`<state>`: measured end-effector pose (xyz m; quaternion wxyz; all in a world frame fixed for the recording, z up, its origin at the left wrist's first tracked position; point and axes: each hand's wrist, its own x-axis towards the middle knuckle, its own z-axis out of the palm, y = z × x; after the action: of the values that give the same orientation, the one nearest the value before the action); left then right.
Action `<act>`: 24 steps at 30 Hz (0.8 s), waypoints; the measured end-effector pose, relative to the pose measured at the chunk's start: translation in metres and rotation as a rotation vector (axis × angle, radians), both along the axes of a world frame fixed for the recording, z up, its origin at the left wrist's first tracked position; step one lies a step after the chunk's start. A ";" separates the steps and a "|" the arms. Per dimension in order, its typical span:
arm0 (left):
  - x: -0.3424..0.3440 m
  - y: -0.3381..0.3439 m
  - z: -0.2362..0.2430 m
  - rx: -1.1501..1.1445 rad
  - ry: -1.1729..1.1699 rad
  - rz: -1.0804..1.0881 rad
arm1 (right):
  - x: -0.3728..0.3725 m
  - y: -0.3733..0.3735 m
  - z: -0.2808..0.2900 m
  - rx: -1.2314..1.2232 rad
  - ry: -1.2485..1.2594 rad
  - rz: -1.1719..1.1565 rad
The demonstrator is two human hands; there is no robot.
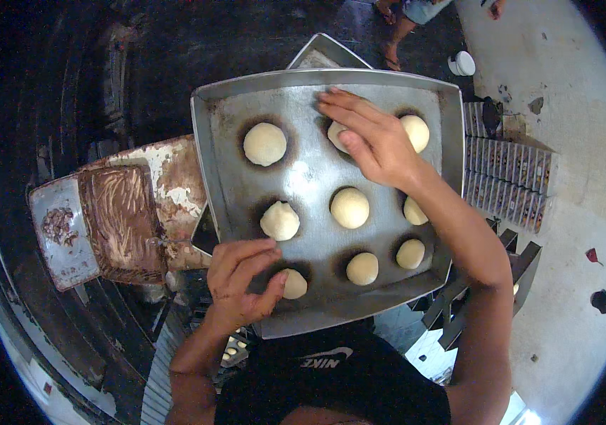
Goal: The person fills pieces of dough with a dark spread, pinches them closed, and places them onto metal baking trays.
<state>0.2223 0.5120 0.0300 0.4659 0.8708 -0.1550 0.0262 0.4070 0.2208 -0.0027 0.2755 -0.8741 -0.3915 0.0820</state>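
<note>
Several round, pale dough balls (350, 207) sit spaced apart in rows on a deep metal baking tray (303, 177). Over the far middle dough ball (336, 134) lies my right hand (374, 138), fingers stretched out and thumb apart, covering part of it. My left hand (242, 287) reaches over the tray's near left side. Its fingers are spread beside the near left dough ball (295, 284), and the thumb overlaps that ball's edge; whether it presses on it I cannot tell. My right forearm partly hides a dough ball (415, 211) on the right.
Beneath the tray, a corner of another metal tray (320, 53) sticks out. To the left is a brown-smeared pan (122, 219) beside a smaller tray with brown bits (62, 230). Stacked racks (508, 173) and a white bucket (462, 64) stand right. Another person's leg (398, 39) shows at the top.
</note>
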 end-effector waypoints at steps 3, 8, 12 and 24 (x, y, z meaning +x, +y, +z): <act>0.003 0.000 -0.003 0.001 -0.024 -0.011 | -0.005 0.011 -0.007 -0.039 -0.112 -0.040; -0.007 0.003 -0.002 -0.006 -0.004 0.031 | 0.001 -0.009 0.022 0.050 -0.099 -0.219; -0.008 -0.019 0.018 -0.014 0.055 0.019 | -0.026 -0.113 0.019 -0.028 -0.333 -0.551; -0.158 -0.147 0.029 -0.541 -0.346 0.270 | -0.375 0.055 0.067 1.024 -0.049 -0.875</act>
<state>0.0645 0.3654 0.0595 0.6391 0.7110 -0.1026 0.2749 0.0320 0.2754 0.0641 0.6540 -0.7129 0.0033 -0.2531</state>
